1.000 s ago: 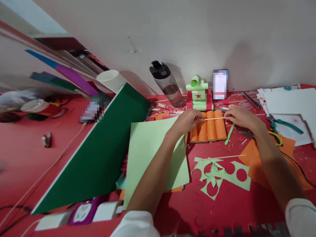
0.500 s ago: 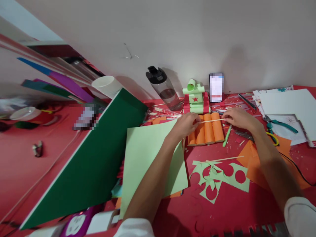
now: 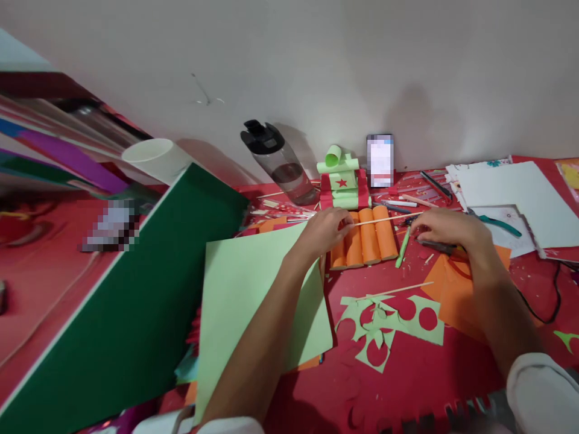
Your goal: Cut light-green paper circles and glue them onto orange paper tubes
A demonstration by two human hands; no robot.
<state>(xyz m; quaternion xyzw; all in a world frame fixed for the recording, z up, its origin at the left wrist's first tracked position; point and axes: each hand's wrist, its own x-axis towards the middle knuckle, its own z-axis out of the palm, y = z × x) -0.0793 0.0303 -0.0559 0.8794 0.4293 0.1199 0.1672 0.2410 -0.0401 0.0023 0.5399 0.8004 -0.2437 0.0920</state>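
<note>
My left hand (image 3: 328, 230) pinches one end of a thin wooden stick (image 3: 384, 219), which lies slantwise above a row of orange paper tubes (image 3: 370, 244). The tubes stand side by side with their round ends toward me. Off the stick's other end, my right hand (image 3: 441, 229) is low over the table with its fingers curled. Under it lies a dark-handled tool (image 3: 438, 246), partly hidden, and I cannot make out whether the fingertips grip it. A green pen-like stick (image 3: 402, 248) lies between the tubes and that hand.
Green cut-out paper scraps (image 3: 398, 322) and another wooden stick (image 3: 393, 292) lie in front. Light green sheets (image 3: 244, 295) and a leaning dark green board (image 3: 122, 313) occupy the left. Behind stand a water bottle (image 3: 283, 166), a paper model (image 3: 341, 181) and a phone (image 3: 380, 160). Pliers (image 3: 500, 225) lie right.
My right hand has let go of the stick and moved down beside the tool. My left hand still holds the stick. The view has turned slightly right.
</note>
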